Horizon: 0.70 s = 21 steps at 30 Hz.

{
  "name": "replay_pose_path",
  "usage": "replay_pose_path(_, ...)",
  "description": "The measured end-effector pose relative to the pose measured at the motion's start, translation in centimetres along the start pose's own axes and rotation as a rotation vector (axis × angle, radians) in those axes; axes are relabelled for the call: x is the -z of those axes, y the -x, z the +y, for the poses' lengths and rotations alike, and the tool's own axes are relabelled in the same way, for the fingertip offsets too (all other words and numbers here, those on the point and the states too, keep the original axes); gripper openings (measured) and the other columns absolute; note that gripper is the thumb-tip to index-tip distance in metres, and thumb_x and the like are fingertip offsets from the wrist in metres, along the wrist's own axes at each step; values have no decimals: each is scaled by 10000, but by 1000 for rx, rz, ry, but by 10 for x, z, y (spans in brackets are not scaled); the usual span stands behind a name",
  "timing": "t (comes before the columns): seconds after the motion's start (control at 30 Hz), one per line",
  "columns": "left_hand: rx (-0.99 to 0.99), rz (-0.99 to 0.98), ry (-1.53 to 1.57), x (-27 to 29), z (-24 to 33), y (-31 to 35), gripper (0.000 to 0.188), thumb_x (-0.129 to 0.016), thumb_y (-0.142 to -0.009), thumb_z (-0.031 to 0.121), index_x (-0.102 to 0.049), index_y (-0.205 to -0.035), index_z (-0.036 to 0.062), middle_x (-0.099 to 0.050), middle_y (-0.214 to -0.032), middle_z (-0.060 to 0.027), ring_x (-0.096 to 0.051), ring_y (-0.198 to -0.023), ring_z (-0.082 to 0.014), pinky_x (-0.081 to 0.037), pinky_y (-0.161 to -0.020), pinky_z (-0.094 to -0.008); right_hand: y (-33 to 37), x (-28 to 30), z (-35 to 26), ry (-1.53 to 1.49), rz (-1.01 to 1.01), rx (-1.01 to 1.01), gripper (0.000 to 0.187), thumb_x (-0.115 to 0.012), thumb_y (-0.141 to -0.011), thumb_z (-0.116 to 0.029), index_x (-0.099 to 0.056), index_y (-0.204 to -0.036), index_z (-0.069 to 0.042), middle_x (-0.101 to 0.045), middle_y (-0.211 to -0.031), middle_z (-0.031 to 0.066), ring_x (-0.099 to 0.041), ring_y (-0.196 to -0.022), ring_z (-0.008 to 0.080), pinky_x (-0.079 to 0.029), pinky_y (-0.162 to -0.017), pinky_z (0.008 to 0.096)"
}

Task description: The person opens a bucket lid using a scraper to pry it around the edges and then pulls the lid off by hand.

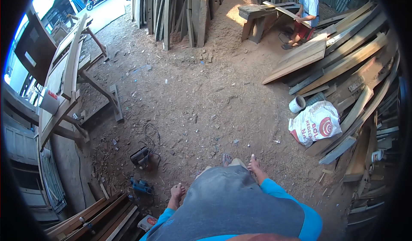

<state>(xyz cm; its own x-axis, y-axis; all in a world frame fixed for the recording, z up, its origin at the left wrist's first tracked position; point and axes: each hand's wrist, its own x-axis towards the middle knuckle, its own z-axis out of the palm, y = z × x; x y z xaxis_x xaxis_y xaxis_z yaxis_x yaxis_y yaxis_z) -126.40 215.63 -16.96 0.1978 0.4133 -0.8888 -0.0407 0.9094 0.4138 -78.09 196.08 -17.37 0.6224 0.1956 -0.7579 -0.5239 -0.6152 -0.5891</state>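
My left hand [177, 192] hangs by my left side, fingers loosely curled and a little apart, with nothing seen in it. On the other side, my right hand [255, 164] is held low beside my thigh with a finger or thumb sticking out; it looks empty too. Neither hand touches any object. Nearest the left hand, a blue power tool [141, 187] lies on the ground. A dark corded power tool [140, 157] rests a little farther off, its cable looped beside it. One bare foot [226, 159] shows below my dark shirt.
Wooden frames [64, 82] stand at left, with a white bucket [49, 101]. Planks [122, 217] lie lower left. At right are a printed white sack [315, 123], a pail [297, 104] and stacked boards [343, 65]. A person [308, 9] holds a board at a far bench [257, 12].
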Motion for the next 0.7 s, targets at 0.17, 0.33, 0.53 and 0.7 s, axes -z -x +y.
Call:
replay_pose_path(0.17,6,47,-103,-13,14,6,202,-561,-1029,225,-573,-1004,24,-603,-805,-63,-573,-600,-139,-477,-499,-267,-8,9,20,80,21,-35,694,-386,-983,-699,-557,-1047,-30,-562,-674,76,-564,-499,203,-461,-436,326)
replay_pose_path(0.33,-16,159,-144,-22,22,12,207,-561,-1030,228,-548,-1014,22,-609,-809,-75,-578,-603,-141,-473,-494,-265,17,5,1,164,33,4,709,-374,-993,-684,-561,-1090,-7,-649,-800,134,-666,-658,242,-556,-567,364)
replay_pose_path(0.53,-20,104,-134,-23,21,8,196,-555,-1033,220,-535,-989,31,-619,-822,-87,-586,-610,-145,-468,-484,-267,25,8,-8,159,52,0,731,-401,-995,-662,-598,-1112,33,-683,-885,162,-701,-730,251,-576,-606,367)
replay_pose_path(0.7,-9,132,-124,-35,15,5,191,-561,-1029,224,-539,-987,38,-617,-807,-79,-587,-605,-143,-467,-483,-267,18,19,1,155,47,-20,779,-383,-978,-708,-573,-1192,16,-665,-856,147,-670,-700,242,-564,-597,367)
